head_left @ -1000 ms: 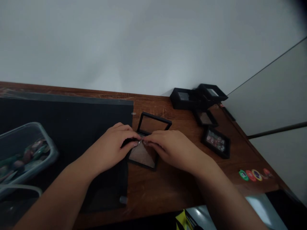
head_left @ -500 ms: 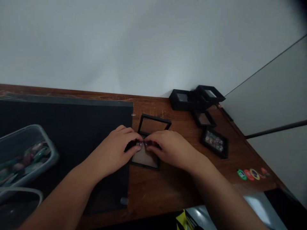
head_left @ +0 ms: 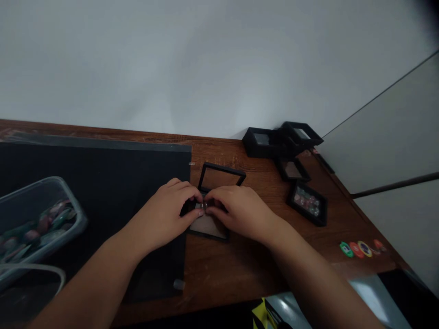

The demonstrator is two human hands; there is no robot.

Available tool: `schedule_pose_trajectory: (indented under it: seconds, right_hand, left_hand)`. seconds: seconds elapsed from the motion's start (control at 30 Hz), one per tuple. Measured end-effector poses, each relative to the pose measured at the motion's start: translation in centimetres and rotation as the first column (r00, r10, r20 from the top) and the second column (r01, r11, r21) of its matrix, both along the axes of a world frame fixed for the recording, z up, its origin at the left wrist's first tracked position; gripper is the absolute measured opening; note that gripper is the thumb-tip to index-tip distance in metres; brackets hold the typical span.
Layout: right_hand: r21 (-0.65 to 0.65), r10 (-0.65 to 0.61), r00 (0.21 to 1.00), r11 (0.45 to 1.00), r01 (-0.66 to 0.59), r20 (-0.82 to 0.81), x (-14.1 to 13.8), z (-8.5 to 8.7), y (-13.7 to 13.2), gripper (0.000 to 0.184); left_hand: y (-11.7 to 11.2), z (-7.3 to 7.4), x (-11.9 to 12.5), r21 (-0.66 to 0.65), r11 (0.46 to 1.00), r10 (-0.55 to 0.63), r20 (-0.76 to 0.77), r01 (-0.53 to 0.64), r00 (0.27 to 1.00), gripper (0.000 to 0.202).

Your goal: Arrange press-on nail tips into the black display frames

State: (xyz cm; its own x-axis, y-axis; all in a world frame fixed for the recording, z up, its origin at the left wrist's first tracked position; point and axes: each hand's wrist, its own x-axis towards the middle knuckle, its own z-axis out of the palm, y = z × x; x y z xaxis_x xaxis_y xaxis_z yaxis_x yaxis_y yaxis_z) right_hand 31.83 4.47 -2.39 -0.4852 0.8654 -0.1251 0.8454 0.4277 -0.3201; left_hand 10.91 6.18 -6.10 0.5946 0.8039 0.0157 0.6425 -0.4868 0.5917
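A small shiny clear piece (head_left: 204, 206) sits between the fingertips of both hands; its exact kind is too small to make out. My left hand (head_left: 173, 208) pinches it from the left, thumb and fingers curled together. From the right, my right hand (head_left: 236, 205) closes its thumb and fingertips on the same piece. Below them lies a black-framed display case (head_left: 209, 228), its light inner face upward. Its hinged lid (head_left: 222, 170) is raised at the back, a clear window in a black frame. The fingers hide part of the case's upper half.
A clear plastic tub (head_left: 80, 217) of coloured stones (head_left: 51, 221) stands on a black mat (head_left: 137, 167) at left. Black boxes (head_left: 262, 144) are grouped by the wall at right. A filled display case (head_left: 307, 203) and several round coloured tokens (head_left: 364, 249) lie nearer on the wooden table (head_left: 219, 274).
My right fingertips have moved slightly left, closer to the left ones, and the shiny piece now shows between both hands. The whole view has shifted slightly.
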Motion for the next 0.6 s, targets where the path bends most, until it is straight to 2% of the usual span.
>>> schedule_pose_trajectory:
  seconds: [0.23, 0.6]
  right_hand:
    - [0.028, 0.002, 1.0, 1.0, -0.001, -0.019, -0.03, -0.68, -0.01, 0.017]
    - [0.058, -0.012, 1.0, 0.998, 0.012, 0.001, -0.18, -0.8, -0.03, 0.018]
  left_hand:
    - [0.0, -0.11, 0.2, 0.028, 1.0, -0.007, 0.013, 0.007, 1.0, 0.013]
    - [0.04, -0.35, 0.14, 0.059, 0.998, 0.003, -0.015, -0.002, 1.0, 0.016]
